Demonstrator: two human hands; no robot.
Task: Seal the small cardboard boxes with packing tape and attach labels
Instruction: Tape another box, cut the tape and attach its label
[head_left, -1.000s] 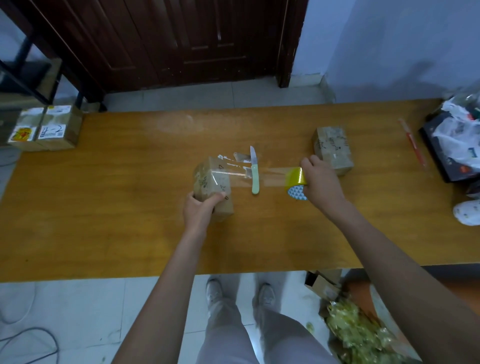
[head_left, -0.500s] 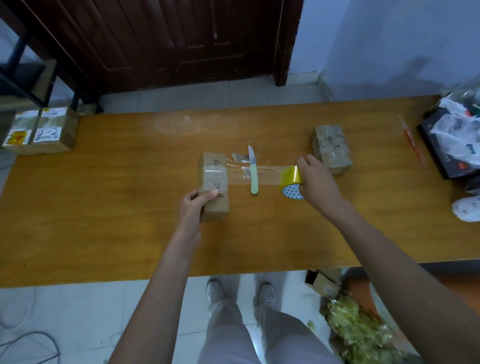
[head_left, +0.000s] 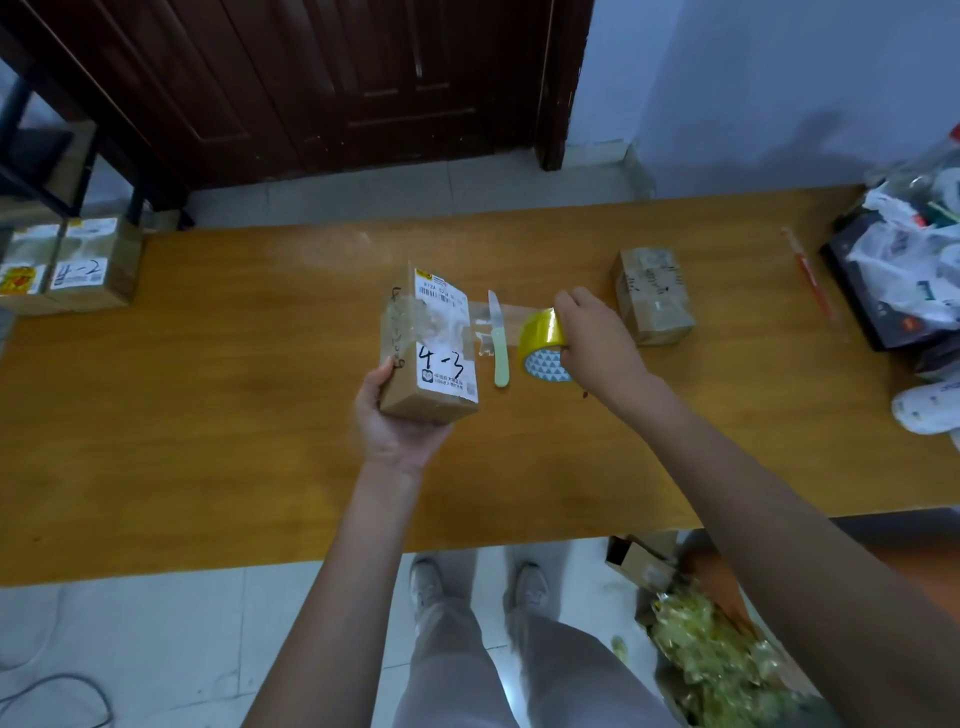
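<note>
Left hand: cupping labelled box from below.
Right hand: gripping yellow tape roll.
Tape strip: stretched between both.
Knife: between hands, beneath strip.

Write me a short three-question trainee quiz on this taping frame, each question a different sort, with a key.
1. True or false: the left hand holds the labelled box marked 4-3 from below.
2. Multiple choice: what does the right hand grip? A) the knife B) the yellow tape roll C) the red pen
3. Fill in: the green-handled knife lies on the table between the held box and the ____.

Key
1. True.
2. B; clear tape stretches from the roll to the box.
3. Tape roll. The second box sits beyond the right hand, untouched.
</note>
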